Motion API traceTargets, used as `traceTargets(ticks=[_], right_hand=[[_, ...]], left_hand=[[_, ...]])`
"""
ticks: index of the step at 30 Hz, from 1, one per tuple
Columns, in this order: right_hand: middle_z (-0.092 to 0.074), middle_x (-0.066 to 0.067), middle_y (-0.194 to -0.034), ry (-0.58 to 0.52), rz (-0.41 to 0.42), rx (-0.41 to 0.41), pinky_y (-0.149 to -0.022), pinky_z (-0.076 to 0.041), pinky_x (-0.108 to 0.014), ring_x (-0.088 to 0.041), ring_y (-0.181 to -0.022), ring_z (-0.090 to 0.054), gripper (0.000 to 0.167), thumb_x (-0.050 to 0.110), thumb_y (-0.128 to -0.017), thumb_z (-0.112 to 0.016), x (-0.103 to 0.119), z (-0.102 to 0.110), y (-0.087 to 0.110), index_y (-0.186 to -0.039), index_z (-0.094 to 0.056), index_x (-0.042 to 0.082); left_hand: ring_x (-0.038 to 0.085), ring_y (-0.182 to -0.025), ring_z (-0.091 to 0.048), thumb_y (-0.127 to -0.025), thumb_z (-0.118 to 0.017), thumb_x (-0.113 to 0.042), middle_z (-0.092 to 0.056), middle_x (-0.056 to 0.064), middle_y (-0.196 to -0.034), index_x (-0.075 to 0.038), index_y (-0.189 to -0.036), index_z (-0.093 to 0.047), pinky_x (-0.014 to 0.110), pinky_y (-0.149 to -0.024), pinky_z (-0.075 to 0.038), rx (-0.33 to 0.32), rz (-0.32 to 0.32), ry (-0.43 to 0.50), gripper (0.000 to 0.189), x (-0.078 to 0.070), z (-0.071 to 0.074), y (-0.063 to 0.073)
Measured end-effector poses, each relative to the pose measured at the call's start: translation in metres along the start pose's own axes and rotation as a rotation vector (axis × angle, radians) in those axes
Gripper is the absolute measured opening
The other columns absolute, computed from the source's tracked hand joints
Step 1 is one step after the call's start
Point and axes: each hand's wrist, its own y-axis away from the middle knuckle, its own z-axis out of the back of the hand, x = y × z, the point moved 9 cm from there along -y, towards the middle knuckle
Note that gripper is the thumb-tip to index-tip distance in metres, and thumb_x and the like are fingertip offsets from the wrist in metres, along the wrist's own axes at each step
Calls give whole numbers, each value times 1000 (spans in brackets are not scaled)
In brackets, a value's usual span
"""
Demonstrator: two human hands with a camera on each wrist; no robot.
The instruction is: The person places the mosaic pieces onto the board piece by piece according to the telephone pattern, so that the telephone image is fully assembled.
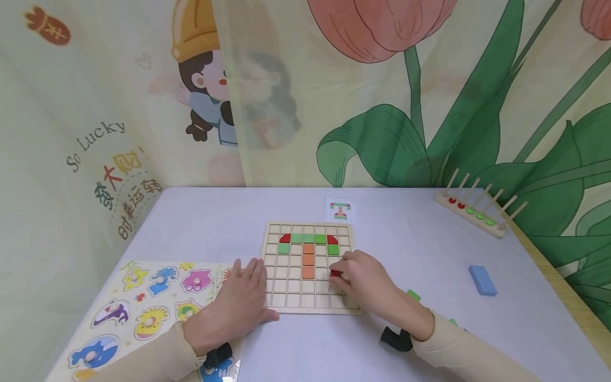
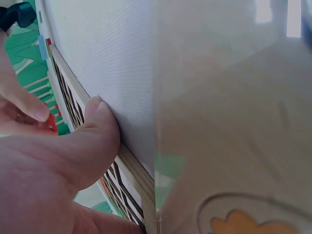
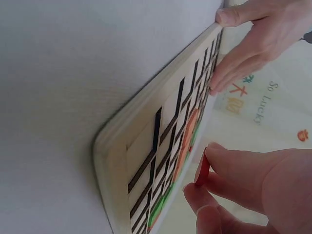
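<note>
A square wooden grid board lies on the white table. On it, red corner pieces, green squares and a column of orange squares form a T-like figure. My right hand pinches a small red piece between thumb and fingers, above the board's right side. The piece's full shape is partly hidden by the fingers. My left hand rests along the board's left edge with fingers extended; its thumb touches the near edge.
A pattern card lies behind the board. Under my left arm is a knobbed animal puzzle. To the right are a peg rack with red and green rings, a blue block and loose green pieces, partly hidden by my right arm.
</note>
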Motion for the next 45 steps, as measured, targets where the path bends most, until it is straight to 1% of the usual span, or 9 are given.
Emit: traceTargets(ticks=[3, 7, 11, 15, 21, 29, 32, 36, 45], right_hand=[[-70, 3, -77, -12, 20, 25, -62, -43, -21, -10, -70, -52, 14, 17, -83, -85, 5, -9, -10, -95, -82, 11], [-72, 2, -79, -10, 32, 56, -62, -44, -20, -9, -71, -54, 14, 17, -83, -85, 7, -19, -19, -96, -82, 11], [-70, 3, -75, -7, 35, 59, -60, -42, -19, -8, -69, -51, 12, 18, -84, -86, 9, -25, -27, -93, -82, 12], [-70, 3, -75, -4, 30, 59, -59, -43, -19, -9, -70, -52, 11, 18, -83, -86, 9, -27, -31, -92, -82, 13], [-75, 3, -80, -19, 19, 74, -59, -43, -20, -9, -71, -55, 11, 19, -83, -87, 7, -27, -34, -92, -84, 14], [-80, 1, -86, -90, -3, 76, -61, -44, -20, -10, -74, -60, 17, 16, -80, -88, 3, -29, -35, -96, -85, 13], [-80, 2, -84, -110, -18, 74, -62, -45, -21, -9, -74, -61, 14, 16, -79, -89, 1, -30, -36, -92, -85, 13], [-79, 3, -82, -126, -39, 64, -60, -44, -20, -7, -72, -61, 10, 18, -78, -90, -1, -30, -37, -86, -85, 14], [-80, 2, -82, -141, -34, 60, -60, -46, -20, -8, -73, -65, 11, 18, -77, -91, -1, -28, -36, -85, -85, 14]], left_hand=[[34, -150, -43, -89, -61, -70, -48, 21, -157, 5, -147, -51, 57, -122, -33, 0, 4, 6, 95, 0, 0, 0], [34, -150, -43, -89, -62, -69, -48, 20, -157, 4, -147, -50, 56, -123, -33, 3, 9, 14, 95, 0, 0, 0], [33, -150, -43, -88, -62, -70, -48, 20, -157, 4, -147, -51, 56, -122, -33, 0, 9, 4, 95, 0, -1, -1], [33, -150, -44, -88, -62, -71, -48, 19, -157, 3, -147, -51, 55, -122, -34, -1, 10, -7, 95, 0, -1, -1], [32, -149, -44, -88, -61, -71, -49, 18, -157, 2, -147, -52, 54, -122, -35, -3, 9, -26, 95, 0, 0, -1], [32, -149, -44, -88, -62, -71, -49, 19, -157, 3, -147, -51, 55, -122, -35, -4, 10, -15, 95, 0, 0, -1], [32, -149, -45, -88, -62, -71, -50, 19, -157, 3, -147, -52, 54, -122, -35, -7, 11, -23, 95, 0, 0, -1], [31, -148, -45, -88, -61, -72, -50, 18, -156, 2, -147, -52, 54, -122, -36, -10, 9, -43, 95, 0, 0, -1], [31, -148, -46, -88, -60, -72, -51, 18, -155, 2, -146, -53, 53, -121, -37, -20, 4, -53, 95, -1, 1, 0]])
